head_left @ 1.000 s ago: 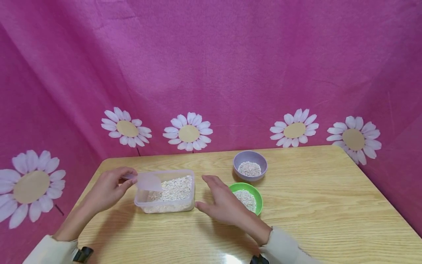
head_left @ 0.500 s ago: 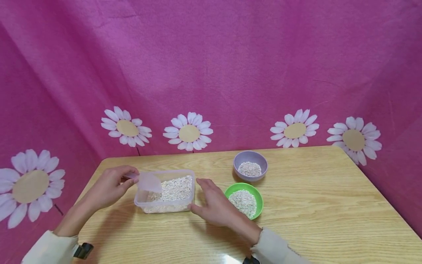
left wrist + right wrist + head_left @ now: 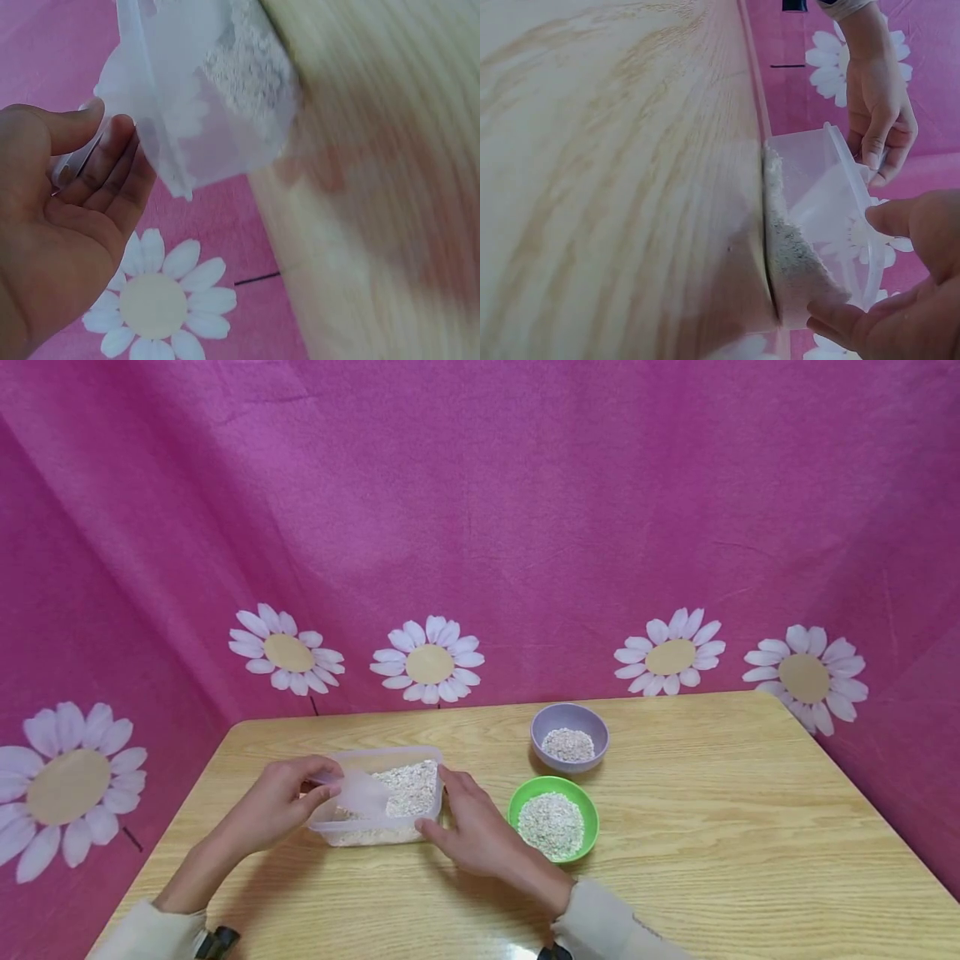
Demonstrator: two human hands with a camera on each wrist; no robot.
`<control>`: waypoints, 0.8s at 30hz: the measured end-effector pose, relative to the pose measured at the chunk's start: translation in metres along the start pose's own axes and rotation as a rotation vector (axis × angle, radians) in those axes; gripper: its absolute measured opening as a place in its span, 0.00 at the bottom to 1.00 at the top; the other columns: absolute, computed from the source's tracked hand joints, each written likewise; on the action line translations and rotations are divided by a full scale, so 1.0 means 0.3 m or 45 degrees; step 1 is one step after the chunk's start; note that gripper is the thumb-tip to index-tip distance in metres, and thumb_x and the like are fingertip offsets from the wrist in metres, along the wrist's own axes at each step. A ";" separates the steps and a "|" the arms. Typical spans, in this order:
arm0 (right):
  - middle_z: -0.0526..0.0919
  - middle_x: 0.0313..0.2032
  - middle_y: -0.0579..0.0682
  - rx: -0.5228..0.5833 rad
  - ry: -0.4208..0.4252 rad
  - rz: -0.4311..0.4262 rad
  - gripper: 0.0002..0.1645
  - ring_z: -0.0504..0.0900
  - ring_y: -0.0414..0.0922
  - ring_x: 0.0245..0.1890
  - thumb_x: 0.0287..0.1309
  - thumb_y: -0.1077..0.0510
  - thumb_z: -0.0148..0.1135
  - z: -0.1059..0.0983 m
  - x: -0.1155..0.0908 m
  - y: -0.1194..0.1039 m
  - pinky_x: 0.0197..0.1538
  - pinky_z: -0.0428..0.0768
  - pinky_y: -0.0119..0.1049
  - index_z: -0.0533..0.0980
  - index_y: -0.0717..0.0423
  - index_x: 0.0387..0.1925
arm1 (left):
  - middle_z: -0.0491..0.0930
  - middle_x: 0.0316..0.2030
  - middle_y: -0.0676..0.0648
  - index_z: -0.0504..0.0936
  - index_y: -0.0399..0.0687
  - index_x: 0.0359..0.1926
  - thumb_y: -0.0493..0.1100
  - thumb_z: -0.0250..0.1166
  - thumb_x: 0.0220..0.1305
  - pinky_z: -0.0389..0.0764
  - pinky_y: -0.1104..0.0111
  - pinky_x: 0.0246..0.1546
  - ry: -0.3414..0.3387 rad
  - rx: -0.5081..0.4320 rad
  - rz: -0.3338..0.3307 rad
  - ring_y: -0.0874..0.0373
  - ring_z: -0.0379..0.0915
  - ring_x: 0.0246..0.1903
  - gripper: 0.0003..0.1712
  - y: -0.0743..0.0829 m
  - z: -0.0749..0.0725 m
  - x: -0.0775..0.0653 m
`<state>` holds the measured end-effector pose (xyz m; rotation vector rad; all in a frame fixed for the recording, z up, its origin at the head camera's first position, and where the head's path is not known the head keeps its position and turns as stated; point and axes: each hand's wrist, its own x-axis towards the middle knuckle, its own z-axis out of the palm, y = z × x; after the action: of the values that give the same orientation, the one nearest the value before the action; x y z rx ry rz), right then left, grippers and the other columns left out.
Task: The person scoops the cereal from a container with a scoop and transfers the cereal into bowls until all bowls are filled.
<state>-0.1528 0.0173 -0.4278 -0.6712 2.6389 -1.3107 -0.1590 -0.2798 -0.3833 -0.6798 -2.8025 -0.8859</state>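
My left hand [image 3: 281, 799] pinches the handle of a translucent plastic scoop [image 3: 363, 793] between thumb and fingers. The scoop's blade dips into a rectangular clear plastic container [image 3: 352, 837], which holds pale flakes like oats [image 3: 412, 783] heaped toward its right side. In the right wrist view the flakes slope inside the wall and the scoop shows faintly through the plastic. My right hand [image 3: 471, 827] grips the container's right end, with the thumb at the near rim and the fingers along the end wall. Its thumb [image 3: 889, 217] lies at the rim in the right wrist view.
A green bowl [image 3: 592, 827] of flakes stands just right of my right hand. Behind it is a purple bowl [image 3: 537, 724] with a smaller heap. All stand on a wooden table [image 3: 735, 827], backed by a pink flowered cloth [image 3: 480, 527].
My right hand has moved left from beside the green bowl onto the container's right end, uncovering more of the bowl. My left hand has shifted right, pushing the scoop further into the container.
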 end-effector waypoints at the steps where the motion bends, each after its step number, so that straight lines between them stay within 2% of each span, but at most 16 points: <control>1: 0.69 0.77 0.64 0.007 0.005 -0.005 0.50 0.68 0.61 0.78 0.72 0.49 0.69 0.002 0.001 0.002 0.80 0.66 0.56 0.57 0.69 0.81 | 0.89 0.38 0.50 0.88 0.39 0.45 0.32 0.71 0.70 0.85 0.70 0.37 0.003 -0.015 0.007 0.64 0.86 0.36 0.05 0.003 0.007 0.000; 4: 0.70 0.76 0.65 0.035 0.020 -0.025 0.49 0.69 0.61 0.77 0.72 0.50 0.69 0.008 0.004 0.006 0.80 0.66 0.56 0.57 0.69 0.81 | 0.89 0.38 0.50 0.88 0.39 0.45 0.33 0.71 0.70 0.86 0.70 0.38 0.004 -0.071 0.012 0.66 0.84 0.36 0.05 0.010 0.030 -0.001; 7: 0.71 0.75 0.66 0.055 0.033 -0.049 0.49 0.71 0.60 0.76 0.71 0.51 0.70 0.013 0.005 0.009 0.79 0.67 0.56 0.58 0.69 0.81 | 0.89 0.38 0.50 0.88 0.39 0.45 0.32 0.70 0.71 0.86 0.70 0.39 -0.001 -0.117 -0.019 0.69 0.82 0.36 0.05 0.018 0.051 -0.003; 12: 0.74 0.72 0.65 0.062 0.041 -0.045 0.49 0.75 0.56 0.69 0.70 0.52 0.71 0.016 0.005 0.008 0.76 0.72 0.56 0.59 0.68 0.80 | 0.89 0.39 0.50 0.88 0.38 0.46 0.33 0.71 0.70 0.83 0.72 0.36 0.015 -0.169 -0.049 0.71 0.77 0.35 0.06 0.043 0.093 0.004; 18: 0.77 0.67 0.61 0.036 0.044 -0.013 0.48 0.77 0.49 0.56 0.71 0.52 0.70 0.016 0.005 0.006 0.65 0.79 0.50 0.59 0.67 0.81 | 0.89 0.37 0.49 0.88 0.37 0.46 0.32 0.71 0.70 0.81 0.73 0.34 0.065 -0.193 -0.076 0.71 0.75 0.33 0.06 0.059 0.133 0.013; 24: 0.77 0.66 0.59 0.031 0.038 -0.010 0.47 0.75 0.47 0.54 0.72 0.52 0.70 0.021 0.002 0.003 0.62 0.79 0.46 0.59 0.67 0.81 | 0.88 0.36 0.51 0.89 0.39 0.46 0.33 0.71 0.70 0.81 0.73 0.35 0.086 -0.186 -0.078 0.71 0.75 0.33 0.05 0.056 0.141 0.006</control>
<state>-0.1518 0.0129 -0.4323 -0.6647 2.6420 -1.3631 -0.1523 -0.2428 -0.4089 -0.5735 -2.7328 -1.1124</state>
